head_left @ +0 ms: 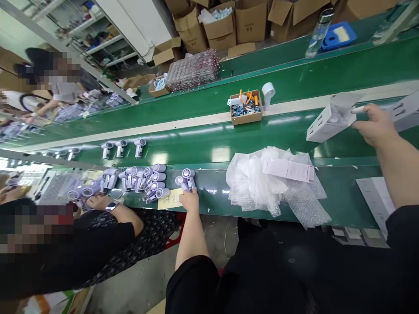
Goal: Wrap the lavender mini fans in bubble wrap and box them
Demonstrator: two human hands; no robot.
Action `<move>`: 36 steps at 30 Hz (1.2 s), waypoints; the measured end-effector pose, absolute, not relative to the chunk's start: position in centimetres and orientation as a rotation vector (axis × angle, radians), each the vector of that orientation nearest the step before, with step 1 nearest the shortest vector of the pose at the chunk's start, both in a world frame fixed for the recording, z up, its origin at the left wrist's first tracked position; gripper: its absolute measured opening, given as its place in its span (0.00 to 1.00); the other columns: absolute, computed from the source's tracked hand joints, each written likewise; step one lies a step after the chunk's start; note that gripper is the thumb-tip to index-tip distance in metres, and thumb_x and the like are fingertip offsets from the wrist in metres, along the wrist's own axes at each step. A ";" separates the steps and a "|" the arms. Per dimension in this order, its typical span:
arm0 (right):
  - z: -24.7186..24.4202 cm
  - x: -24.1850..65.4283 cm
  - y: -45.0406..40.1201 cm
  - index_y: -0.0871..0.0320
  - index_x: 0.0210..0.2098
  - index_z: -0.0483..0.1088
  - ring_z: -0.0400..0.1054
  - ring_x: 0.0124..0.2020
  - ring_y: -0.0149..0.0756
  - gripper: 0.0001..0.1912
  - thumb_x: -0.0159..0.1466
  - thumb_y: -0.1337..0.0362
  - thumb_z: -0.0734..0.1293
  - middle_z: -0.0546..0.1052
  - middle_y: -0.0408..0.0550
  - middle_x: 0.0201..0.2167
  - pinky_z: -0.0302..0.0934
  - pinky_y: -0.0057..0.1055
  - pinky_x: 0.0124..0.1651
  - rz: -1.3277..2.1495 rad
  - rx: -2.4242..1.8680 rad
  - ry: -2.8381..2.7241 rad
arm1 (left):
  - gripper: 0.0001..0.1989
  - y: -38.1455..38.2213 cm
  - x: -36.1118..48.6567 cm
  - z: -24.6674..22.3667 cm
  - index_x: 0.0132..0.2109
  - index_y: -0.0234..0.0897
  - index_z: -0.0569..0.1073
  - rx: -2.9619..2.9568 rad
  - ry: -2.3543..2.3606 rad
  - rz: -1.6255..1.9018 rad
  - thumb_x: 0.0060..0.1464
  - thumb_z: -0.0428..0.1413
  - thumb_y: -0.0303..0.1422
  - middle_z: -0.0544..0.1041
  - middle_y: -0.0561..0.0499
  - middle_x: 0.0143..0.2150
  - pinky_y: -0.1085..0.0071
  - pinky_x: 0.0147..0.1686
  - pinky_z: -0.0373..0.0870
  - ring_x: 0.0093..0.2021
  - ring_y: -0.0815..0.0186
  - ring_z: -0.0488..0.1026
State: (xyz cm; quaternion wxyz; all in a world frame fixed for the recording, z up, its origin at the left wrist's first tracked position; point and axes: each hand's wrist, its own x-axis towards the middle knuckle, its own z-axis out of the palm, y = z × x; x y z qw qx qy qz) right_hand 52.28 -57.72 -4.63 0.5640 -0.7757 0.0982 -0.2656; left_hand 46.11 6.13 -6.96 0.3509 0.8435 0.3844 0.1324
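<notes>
My left hand [190, 199] is closed on purple handheld fans [188, 175] at the table's near edge, beside a yellow paper note [168, 200]. Several more purple fans [153, 181] lie in a cluster to its left. Far to the right, my right hand [376, 124] has its fingers pinched at the open end of a white box [322, 126], next to a whitish piece at the box's flap. Clear plastic stuff shows inside that box. Between my hands lies a pile of bubble bags [255, 179] with a printed white sheet [288, 169] on top.
A small carton of blue parts [247, 114] and a white fan [268, 91] stand on the green belt. More white boxes [376, 196] are at the right. A co-worker's hand [98, 201] handles fans at the left. A bottle [319, 35] and blue tray [338, 35] stand behind.
</notes>
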 end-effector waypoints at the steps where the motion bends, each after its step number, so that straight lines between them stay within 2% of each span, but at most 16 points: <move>1: -3.7 50.9 -56.8 0.50 0.34 0.74 0.65 0.52 0.42 0.15 0.48 0.72 0.70 0.73 0.42 0.46 0.58 0.42 0.53 -0.740 -1.961 0.290 | 0.22 6.4 46.6 -7.2 0.21 0.41 0.51 2.184 0.976 0.327 0.39 0.62 0.29 0.67 0.44 0.35 0.59 0.49 0.59 0.56 0.49 0.58; 4: -1.1 45.9 -52.9 0.53 0.36 0.73 0.66 0.50 0.44 0.09 0.54 0.69 0.67 0.73 0.50 0.45 0.57 0.47 0.53 -0.948 -2.183 0.387 | 0.25 7.0 48.0 -7.6 0.19 0.41 0.48 2.167 0.930 0.251 0.38 0.62 0.28 0.65 0.47 0.30 0.64 0.46 0.62 0.55 0.50 0.58; 6: -0.2 42.0 -49.5 0.52 0.33 0.72 0.70 0.36 0.37 0.06 0.56 0.67 0.66 0.75 0.50 0.36 0.65 0.41 0.40 -0.869 -2.000 0.422 | 0.25 7.0 48.6 -7.5 0.18 0.40 0.49 2.138 0.920 0.181 0.37 0.63 0.29 0.62 0.50 0.25 0.66 0.41 0.63 0.50 0.52 0.62; 8: 0.0 38.0 -45.9 0.53 0.29 0.71 0.66 0.23 0.29 0.04 0.53 0.67 0.68 0.74 0.47 0.28 0.60 0.30 0.23 -0.662 -1.753 0.479 | 0.22 6.1 48.5 -7.1 0.17 0.40 0.53 2.108 0.905 0.113 0.39 0.62 0.32 0.59 0.53 0.21 0.68 0.35 0.64 0.41 0.56 0.67; 11: -0.8 32.7 -40.3 0.57 0.29 0.70 0.61 0.17 0.25 0.08 0.50 0.65 0.72 0.75 0.47 0.26 0.49 0.22 0.15 -0.004 -1.417 0.465 | 0.16 2.1 46.0 -6.5 0.21 0.38 0.59 1.922 0.804 0.049 0.46 0.57 0.38 0.58 0.56 0.19 0.73 0.25 0.60 0.25 0.67 0.64; 14: -2.2 29.8 -35.0 0.59 0.38 0.69 0.70 0.26 0.31 0.17 0.53 0.58 0.72 0.76 0.51 0.35 0.61 0.24 0.21 0.405 -1.099 0.451 | 0.15 -4.7 41.4 -5.6 0.25 0.36 0.64 1.636 0.437 -0.139 0.45 0.57 0.42 0.61 0.57 0.21 0.76 0.22 0.57 0.22 0.72 0.59; 16: -3.2 29.2 -32.5 0.56 0.43 0.66 0.73 0.38 0.37 0.22 0.53 0.54 0.71 0.75 0.52 0.44 0.68 0.31 0.33 0.295 -0.905 0.476 | 0.16 -9.6 38.5 -5.2 0.25 0.36 0.65 1.668 0.078 -0.376 0.45 0.58 0.44 0.64 0.56 0.23 0.75 0.25 0.59 0.24 0.72 0.61; 18: -4.2 29.0 -31.8 0.55 0.42 0.65 0.72 0.41 0.38 0.23 0.52 0.53 0.72 0.74 0.49 0.44 0.68 0.37 0.41 0.069 -0.813 0.532 | 0.16 -14.5 36.5 -5.3 0.24 0.37 0.66 1.771 -0.309 -0.592 0.45 0.59 0.44 0.65 0.55 0.24 0.74 0.28 0.61 0.27 0.70 0.64; 20: -5.1 28.4 -33.1 0.56 0.39 0.65 0.73 0.34 0.37 0.21 0.50 0.55 0.73 0.76 0.45 0.34 0.69 0.36 0.39 -0.181 -0.806 0.682 | 0.17 -18.9 35.6 -6.1 0.26 0.37 0.68 1.795 -0.625 -0.847 0.49 0.56 0.46 0.67 0.54 0.25 0.72 0.29 0.63 0.28 0.69 0.66; 22: -5.5 26.8 -36.1 0.56 0.37 0.65 0.71 0.27 0.35 0.20 0.49 0.58 0.74 0.74 0.40 0.25 0.69 0.35 0.34 -0.388 -0.802 0.880 | 0.20 -23.0 35.3 -7.6 0.29 0.36 0.69 1.790 -0.808 -1.120 0.56 0.46 0.49 0.68 0.52 0.25 0.71 0.29 0.65 0.26 0.68 0.68; 24: -5.4 24.3 -39.8 0.54 0.36 0.64 0.70 0.23 0.34 0.19 0.49 0.59 0.73 0.72 0.38 0.22 0.69 0.33 0.29 -0.487 -0.790 1.014 | 0.22 -26.6 34.8 -9.4 0.32 0.35 0.69 1.893 -0.967 -1.217 0.60 0.40 0.47 0.71 0.48 0.28 0.68 0.31 0.67 0.29 0.65 0.71; 26: -4.9 21.5 -43.0 0.53 0.37 0.64 0.69 0.21 0.34 0.18 0.50 0.59 0.73 0.72 0.39 0.22 0.68 0.32 0.25 -0.481 -0.804 1.047 | 0.17 -29.5 34.1 -11.1 0.37 0.34 0.70 2.111 -1.164 -1.099 0.58 0.47 0.44 0.72 0.42 0.37 0.64 0.39 0.68 0.40 0.59 0.72; 28: -4.5 19.1 -44.9 0.53 0.38 0.64 0.70 0.22 0.35 0.18 0.51 0.60 0.72 0.73 0.40 0.23 0.69 0.33 0.26 -0.439 -0.809 1.023 | 0.16 -31.4 33.2 -12.6 0.43 0.32 0.69 2.266 -1.261 -1.004 0.52 0.55 0.39 0.69 0.36 0.47 0.59 0.45 0.66 0.51 0.51 0.67; 30: -4.4 17.4 -45.6 0.53 0.40 0.64 0.72 0.25 0.36 0.20 0.50 0.62 0.73 0.74 0.41 0.26 0.71 0.34 0.28 -0.397 -0.775 0.993 | 0.16 -32.3 32.7 -13.6 0.47 0.30 0.68 2.307 -1.212 -1.035 0.51 0.56 0.33 0.66 0.33 0.52 0.57 0.48 0.65 0.55 0.48 0.62; 33: -5.1 16.2 -45.1 0.54 0.39 0.63 0.73 0.27 0.36 0.22 0.48 0.66 0.75 0.74 0.41 0.28 0.71 0.33 0.30 -0.290 -0.685 0.978 | 0.11 -32.3 33.4 -14.5 0.44 0.31 0.71 2.250 -1.083 -1.111 0.53 0.51 0.26 0.69 0.34 0.49 0.58 0.50 0.63 0.54 0.51 0.64; 36: -6.5 16.4 -43.7 0.56 0.39 0.62 0.74 0.28 0.36 0.23 0.48 0.67 0.75 0.74 0.42 0.29 0.71 0.31 0.29 -0.080 -0.581 0.890 | 0.06 -31.6 35.1 -14.6 0.35 0.34 0.75 2.148 -0.931 -1.211 0.51 0.53 0.27 0.75 0.41 0.37 0.61 0.46 0.65 0.44 0.57 0.71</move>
